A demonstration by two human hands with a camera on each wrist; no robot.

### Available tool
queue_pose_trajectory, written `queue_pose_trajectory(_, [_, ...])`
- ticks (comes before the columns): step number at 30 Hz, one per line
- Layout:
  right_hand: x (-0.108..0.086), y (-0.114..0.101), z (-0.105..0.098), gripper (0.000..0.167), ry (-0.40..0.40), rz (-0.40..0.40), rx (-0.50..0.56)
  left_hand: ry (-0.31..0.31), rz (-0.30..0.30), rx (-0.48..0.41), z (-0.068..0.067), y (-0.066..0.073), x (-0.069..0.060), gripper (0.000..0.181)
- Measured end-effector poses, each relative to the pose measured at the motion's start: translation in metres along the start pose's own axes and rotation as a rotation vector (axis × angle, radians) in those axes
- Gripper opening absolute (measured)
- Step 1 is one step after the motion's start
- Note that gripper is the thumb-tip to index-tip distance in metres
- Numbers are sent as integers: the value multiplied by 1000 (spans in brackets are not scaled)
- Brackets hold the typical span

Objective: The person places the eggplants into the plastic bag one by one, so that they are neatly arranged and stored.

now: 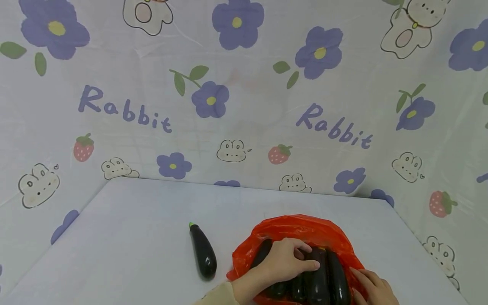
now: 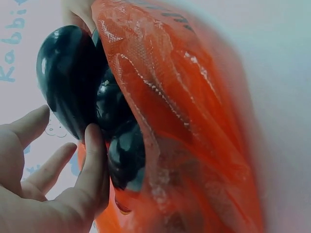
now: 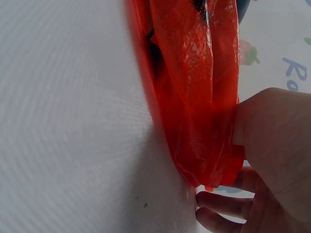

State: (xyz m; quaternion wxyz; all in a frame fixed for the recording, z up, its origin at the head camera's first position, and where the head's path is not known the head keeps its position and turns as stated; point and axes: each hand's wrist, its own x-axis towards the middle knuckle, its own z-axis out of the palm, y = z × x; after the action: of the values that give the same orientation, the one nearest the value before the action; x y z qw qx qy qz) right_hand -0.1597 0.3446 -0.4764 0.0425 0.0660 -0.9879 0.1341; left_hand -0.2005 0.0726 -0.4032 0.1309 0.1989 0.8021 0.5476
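Note:
A red plastic bag (image 1: pixel 301 225) lies on the table at lower right in the head view, its mouth showing several glossy dark eggplants side by side. My left hand (image 1: pixel 280 262) reaches over them, thumb and fingers pinching one eggplant (image 1: pixel 319 284) near its stem end. In the left wrist view, the thumb and a finger of that hand (image 2: pixel 63 194) touch the sides of a rounded eggplant (image 2: pixel 68 73). My right hand (image 1: pixel 375 288) holds the bag's right edge; in the right wrist view, red plastic (image 3: pixel 199 121) passes between its thumb and fingers.
A single eggplant (image 1: pixel 204 255) with a green stem tip lies left of the bag on the white table (image 1: pixel 133 237). Behind and beside the table hangs a cloth (image 1: pixel 244 118) printed with flowers, rabbits and strawberries.

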Motion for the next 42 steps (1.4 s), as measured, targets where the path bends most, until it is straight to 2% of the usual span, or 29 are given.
queue_pose_trajectory(8, [-1, 2, 1, 44, -1, 10, 8, -13, 18, 17, -3, 0, -4, 27])
queue_pose_trajectory(12, [-1, 3, 2, 44, 1, 14, 9, -32, 52, 6, -8, -3, -9, 31])
queue_pose_trajectory(16, [-2, 4, 3, 45, -1, 13, 12, -79, 98, -34, -19, -7, -16, 35])
queue_pose_trajectory(20, [-2, 7, 4, 45, -10, 10, 19, -103, 118, -70, -36, -10, -26, 35])
queue_pose_trajectory(26, [-2, 9, 5, 46, -4, 13, 15, -34, 134, -71, -66, -12, -44, 35])
queue_pose_trajectory(33, [-2, 7, 4, 45, 4, 11, 7, 57, 110, 69, -99, -19, -63, 39])
queue_pose_trajectory(37, [-1, 5, 3, 45, -6, 14, 8, 107, 115, 156, -120, -31, -73, 40])
queue_pose_trajectory(42, [-1, 4, 2, 44, 2, 1, 11, 182, 123, 238, -144, -52, -89, 39])
